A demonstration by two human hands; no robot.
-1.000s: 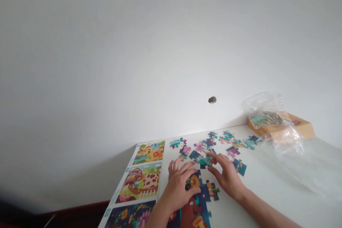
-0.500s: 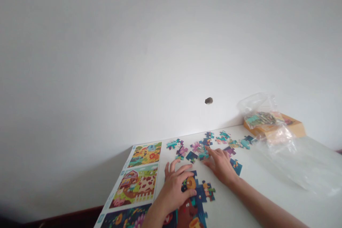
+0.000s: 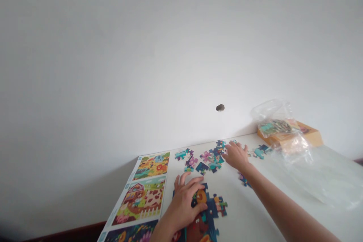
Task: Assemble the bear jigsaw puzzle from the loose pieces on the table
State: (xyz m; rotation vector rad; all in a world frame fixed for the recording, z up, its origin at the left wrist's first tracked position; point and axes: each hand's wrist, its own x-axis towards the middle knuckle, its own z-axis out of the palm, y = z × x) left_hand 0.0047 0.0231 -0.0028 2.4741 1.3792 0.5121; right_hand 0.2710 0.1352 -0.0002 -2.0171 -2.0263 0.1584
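Observation:
My left hand (image 3: 185, 198) lies with its fingers spread over a partly joined jigsaw puzzle (image 3: 212, 217), covering much of its left side. A brown animal shows on the uncovered part. Farther back, my right hand (image 3: 236, 155) is over loose puzzle pieces near the wall, its fingers apart and nothing visible in them. Some pieces under it are hidden. A loose cluster of pieces (image 3: 213, 157) lies just left of it, and more pieces (image 3: 185, 155) are farther left. Another piece (image 3: 243, 179) is partly covered by my right forearm.
A picture sheet (image 3: 147, 200) with farm and animal scenes runs along the table's left edge. At the back right, a clear plastic bag (image 3: 300, 147) with pieces inside rests on a yellow box (image 3: 312, 135). A white wall (image 3: 170, 64) with a hole rises behind.
My right hand has moved back and to the right, from the middle cluster to the pieces farther along. My left hand stays on the joined puzzle.

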